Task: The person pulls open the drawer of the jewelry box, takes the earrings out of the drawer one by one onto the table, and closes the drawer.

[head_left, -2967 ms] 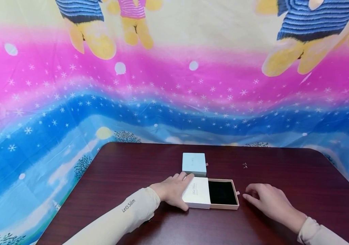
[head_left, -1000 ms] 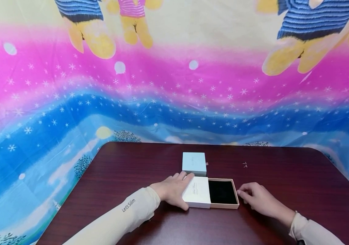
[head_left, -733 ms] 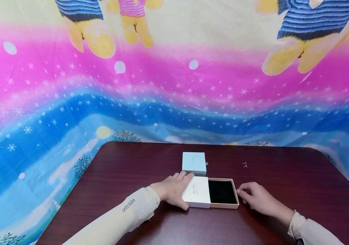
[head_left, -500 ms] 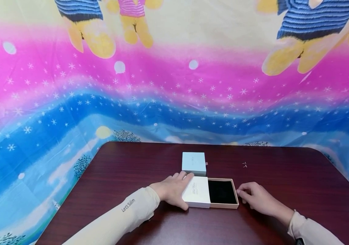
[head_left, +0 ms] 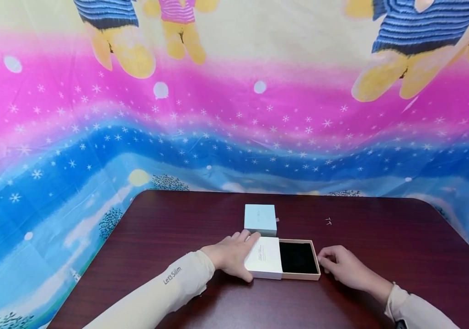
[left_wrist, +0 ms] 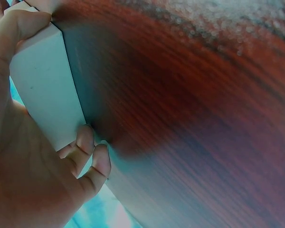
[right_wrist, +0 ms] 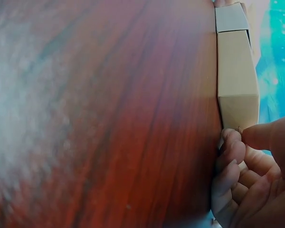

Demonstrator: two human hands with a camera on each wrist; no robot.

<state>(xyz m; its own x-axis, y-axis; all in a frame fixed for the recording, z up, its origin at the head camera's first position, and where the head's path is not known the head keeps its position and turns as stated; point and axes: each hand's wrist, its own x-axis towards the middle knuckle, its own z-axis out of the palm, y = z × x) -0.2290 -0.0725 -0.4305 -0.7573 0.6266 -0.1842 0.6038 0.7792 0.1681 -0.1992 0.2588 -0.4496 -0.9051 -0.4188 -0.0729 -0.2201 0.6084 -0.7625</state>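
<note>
A white slide-out gift box lies on the table with its drawer pulled out to the right. The drawer has a kraft-coloured rim and a black lining. My left hand grips the white sleeve across its left end, thumb on the near side and fingers at the far side. In the left wrist view the sleeve's white end wall shows between thumb and fingers. At the drawer's right end my right hand pinches the small pull tab, which the fingertips cover. The right wrist view has the fingertips against the drawer's end wall.
Behind the white box stands a pale blue box with a small pink tab on its right side. Two tiny thin pale pieces lie farther right on the dark red wooden table. A printed curtain hangs behind the table.
Three seconds ago my right hand was a little right of the tab; it has since moved left and taken hold of it. Over the last second both hands and the box have stayed put.
</note>
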